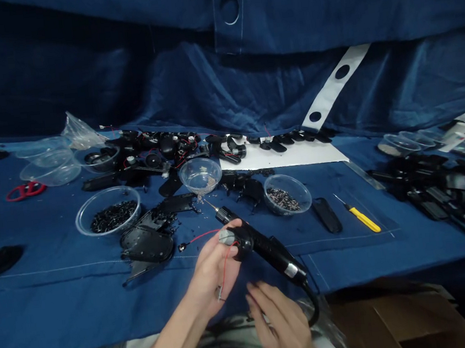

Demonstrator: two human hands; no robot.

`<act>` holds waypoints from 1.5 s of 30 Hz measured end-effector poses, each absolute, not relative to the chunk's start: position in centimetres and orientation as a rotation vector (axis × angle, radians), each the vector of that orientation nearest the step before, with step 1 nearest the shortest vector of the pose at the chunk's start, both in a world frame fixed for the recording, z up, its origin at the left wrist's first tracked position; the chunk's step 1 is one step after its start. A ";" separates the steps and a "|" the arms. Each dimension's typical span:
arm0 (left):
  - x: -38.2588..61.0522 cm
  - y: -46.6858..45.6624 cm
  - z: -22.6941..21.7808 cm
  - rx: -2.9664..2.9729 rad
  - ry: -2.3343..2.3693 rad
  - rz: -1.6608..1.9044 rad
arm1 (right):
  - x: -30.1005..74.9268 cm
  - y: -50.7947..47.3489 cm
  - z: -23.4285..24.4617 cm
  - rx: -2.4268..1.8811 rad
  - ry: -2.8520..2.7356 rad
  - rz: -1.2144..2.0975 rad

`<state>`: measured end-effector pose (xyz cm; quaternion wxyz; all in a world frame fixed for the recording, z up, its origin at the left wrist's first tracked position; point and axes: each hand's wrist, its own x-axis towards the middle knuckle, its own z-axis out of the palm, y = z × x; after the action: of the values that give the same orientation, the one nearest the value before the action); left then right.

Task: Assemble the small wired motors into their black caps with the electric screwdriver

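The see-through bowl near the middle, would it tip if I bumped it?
Probably. The clear plastic bowl looks thin and light, and seems perched on black plastic parts. The tiny metal bits inside could slide and spill.

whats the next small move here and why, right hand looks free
I'd probably have the right hand take the corded black tool by its handle: that hand looks empty and sits just below it, while the left hand is occupied with the small silver part trailing red wire.
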<state>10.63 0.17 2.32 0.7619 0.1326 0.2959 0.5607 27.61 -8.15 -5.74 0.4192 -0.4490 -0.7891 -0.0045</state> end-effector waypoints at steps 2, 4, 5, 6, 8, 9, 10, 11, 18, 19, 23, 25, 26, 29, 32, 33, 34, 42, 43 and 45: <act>10.7 -0.1 3.1 0.269 0.622 1.208 | 26.2 -8.2 -5.9 -1.325 -1.652 0.424; 11.0 -0.9 3.7 0.257 0.602 1.190 | 25.2 -7.7 -5.7 -1.345 -1.290 0.807; 11.2 -1.4 3.8 0.251 0.598 1.179 | 24.9 -7.3 -5.4 -1.295 -1.137 0.928; 11.4 -2.0 3.8 0.245 0.601 1.170 | 24.7 -6.9 -5.1 -1.239 -1.019 1.005; 11.5 -3.2 3.3 0.238 0.619 1.144 | 24.8 -5.8 -4.4 -1.165 -0.898 1.068; 11.3 -3.8 2.9 0.235 0.634 1.129 | 24.9 -5.3 -4.1 -1.140 -0.881 1.063; 11.0 -4.3 2.5 0.235 0.649 1.115 | 25.0 -4.7 -3.8 -1.115 -0.876 1.038; 10.4 -4.7 2.0 0.240 0.665 1.110 | 25.1 -4.2 -3.5 -1.090 -0.867 0.994; 3.5 -4.8 -1.1 0.263 0.887 1.281 | 25.8 -1.6 -2.2 -1.193 -0.663 0.882; 2.8 -4.5 -1.4 0.250 0.914 1.289 | 25.7 -1.6 -2.2 -1.209 -0.667 0.902; 1.8 -3.5 -2.2 0.238 0.907 1.284 | 24.6 -2.3 -2.0 -1.248 -0.791 0.908; 2.0 -3.3 -2.3 0.241 0.889 1.279 | 24.0 -2.6 -1.6 -1.269 -0.846 0.899; 2.1 -3.2 -2.3 0.238 0.883 1.279 | 23.8 -2.7 -1.5 -1.281 -0.861 0.891; 2.5 -3.1 -2.3 0.210 0.882 1.267 | 23.7 -2.5 -1.4 -1.293 -0.894 0.862; 2.8 -3.0 -2.2 0.180 0.875 1.249 | 24.2 -2.1 -2.0 -1.287 -0.942 0.854; 2.8 -3.0 -2.1 0.176 0.871 1.247 | 24.4 -2.0 -2.4 -1.286 -0.958 0.855; 2.9 -2.9 -2.1 0.175 0.865 1.248 | 24.5 -1.9 -2.7 -1.287 -0.967 0.860; 3.0 -3.0 -2.0 0.237 0.827 1.210 | 24.5 -1.6 -2.6 -1.182 -0.593 0.937; 3.0 -3.1 -1.9 0.254 0.809 1.199 | 24.6 -1.4 -2.3 -1.164 -0.537 0.954; 2.9 -3.1 -1.8 0.292 0.779 1.184 | 24.9 -1.1 -1.5 -1.147 -0.452 0.994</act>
<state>2.95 -3.12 -1.78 0.7495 0.1336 0.3562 0.5417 24.89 -1.11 -1.48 0.7025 -0.5154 -0.2031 0.4468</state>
